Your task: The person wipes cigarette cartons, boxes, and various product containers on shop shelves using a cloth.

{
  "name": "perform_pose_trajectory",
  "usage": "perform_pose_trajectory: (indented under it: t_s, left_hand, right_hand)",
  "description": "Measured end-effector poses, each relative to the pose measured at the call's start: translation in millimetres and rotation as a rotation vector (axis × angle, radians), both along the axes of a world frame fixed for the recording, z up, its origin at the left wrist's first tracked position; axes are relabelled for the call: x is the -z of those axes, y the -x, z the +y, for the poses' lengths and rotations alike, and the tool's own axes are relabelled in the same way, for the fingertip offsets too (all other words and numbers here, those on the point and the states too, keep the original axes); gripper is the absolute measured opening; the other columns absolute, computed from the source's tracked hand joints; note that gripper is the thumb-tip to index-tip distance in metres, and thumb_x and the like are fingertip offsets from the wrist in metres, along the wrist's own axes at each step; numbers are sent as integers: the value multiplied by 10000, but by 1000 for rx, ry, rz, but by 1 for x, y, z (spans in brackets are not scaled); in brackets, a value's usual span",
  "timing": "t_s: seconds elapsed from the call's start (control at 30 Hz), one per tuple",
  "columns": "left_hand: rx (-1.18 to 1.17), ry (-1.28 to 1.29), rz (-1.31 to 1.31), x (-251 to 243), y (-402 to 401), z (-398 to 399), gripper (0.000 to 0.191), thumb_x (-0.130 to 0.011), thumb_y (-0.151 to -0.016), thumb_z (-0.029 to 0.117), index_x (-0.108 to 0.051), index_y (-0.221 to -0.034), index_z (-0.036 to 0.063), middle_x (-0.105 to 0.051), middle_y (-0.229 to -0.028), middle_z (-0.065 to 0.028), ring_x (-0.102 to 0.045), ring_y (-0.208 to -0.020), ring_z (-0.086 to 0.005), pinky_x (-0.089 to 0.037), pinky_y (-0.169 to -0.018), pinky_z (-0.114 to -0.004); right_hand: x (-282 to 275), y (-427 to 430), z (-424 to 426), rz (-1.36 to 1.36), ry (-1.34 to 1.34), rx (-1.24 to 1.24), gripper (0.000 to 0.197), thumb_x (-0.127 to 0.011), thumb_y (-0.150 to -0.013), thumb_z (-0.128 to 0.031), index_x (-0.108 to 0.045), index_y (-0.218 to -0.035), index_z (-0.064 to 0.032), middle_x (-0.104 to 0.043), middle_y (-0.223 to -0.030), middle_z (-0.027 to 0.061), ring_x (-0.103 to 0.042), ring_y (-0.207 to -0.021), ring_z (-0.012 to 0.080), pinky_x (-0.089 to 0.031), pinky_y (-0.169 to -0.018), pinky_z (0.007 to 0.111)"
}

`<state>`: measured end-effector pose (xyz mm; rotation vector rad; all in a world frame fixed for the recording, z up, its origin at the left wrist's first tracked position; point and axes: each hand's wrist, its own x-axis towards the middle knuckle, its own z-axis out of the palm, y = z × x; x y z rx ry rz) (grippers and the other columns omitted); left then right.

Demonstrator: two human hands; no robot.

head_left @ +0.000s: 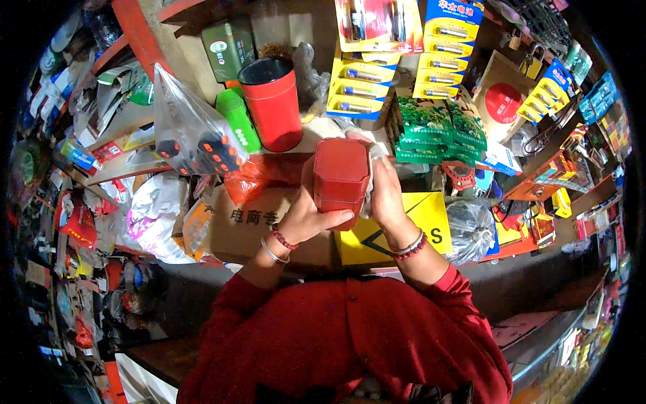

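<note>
A red lidded tin [341, 169] with cut corners is held up in front of the shelves. My left hand [306, 212] grips its left side, the thumb lying across the front. My right hand [387, 192] presses a pale cloth [372, 171] against the tin's right side; the cloth is partly hidden by the fingers. Just beyond, on the shelf, a red cylindrical canister [272, 106] with a dark opening leans slightly. A bright green box [238, 121] and a dark green tin [222, 53] stand to its left.
Blister packs of batteries [441, 63] hang above on the right, near green printed packets [436, 131]. A clear plastic bag [189, 116] hangs at left. Below the tin lie a cardboard box [252, 235], a yellow box [424, 217] and a bundled plastic bag [469, 230].
</note>
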<state>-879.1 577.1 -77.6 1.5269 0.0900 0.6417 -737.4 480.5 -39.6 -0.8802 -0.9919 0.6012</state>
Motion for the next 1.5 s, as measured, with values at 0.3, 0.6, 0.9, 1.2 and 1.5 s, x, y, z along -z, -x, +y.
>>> perform_pose_trajectory:
  t_s: [0.3,0.6,0.9,1.2,1.5]
  left_hand:
    - [-173,-320,-41,-6,5,-11,1115,-878,-711,202,-141,-1526,16,-372,-1486,-159,-395,-1382,-253,-334,-1153,-407]
    - [-346,-668,34,4,5,-10,1095,-905,-677,269,-242,-1505,-1,-422,-1445,-236,-455,-1338,-362,-381,-1122,-434]
    - [-563,-368,113,8,34,1,962,-833,-717,89,-259,-1487,33,-495,-1380,-139,-539,-1230,-267,-444,-1044,-410]
    - [-618,-165,169,8,86,-1,891,-794,-748,57,-267,-1467,48,-520,-1318,-119,-565,-1158,-234,-486,-991,-399]
    - [-479,48,73,44,86,-13,967,-792,-726,77,-211,-1498,74,-528,-1306,-112,-564,-1163,-254,-493,-995,-419]
  right_hand:
    - [-17,5,-31,-66,-51,159,332,-405,-1030,-81,-569,-1298,28,-634,-1250,113,-578,-1174,185,-424,-1052,334]
    - [-50,16,-51,-1069,31,332,467,-625,-800,28,-602,-1265,5,-593,-1348,201,-540,-1289,382,-423,-1092,456]
    - [-26,8,-95,-752,110,-23,327,-527,-911,-78,-624,-1219,-28,-673,-1084,182,-666,-994,372,-523,-893,422]
    - [51,-43,-105,-968,514,230,457,-621,-846,-74,-569,-1296,-14,-620,-1212,265,-577,-1141,446,-465,-1007,446]
    - [105,-88,26,-1205,795,256,327,-685,-855,-263,-683,-1160,-148,-694,-1062,200,-652,-994,395,-528,-865,492]
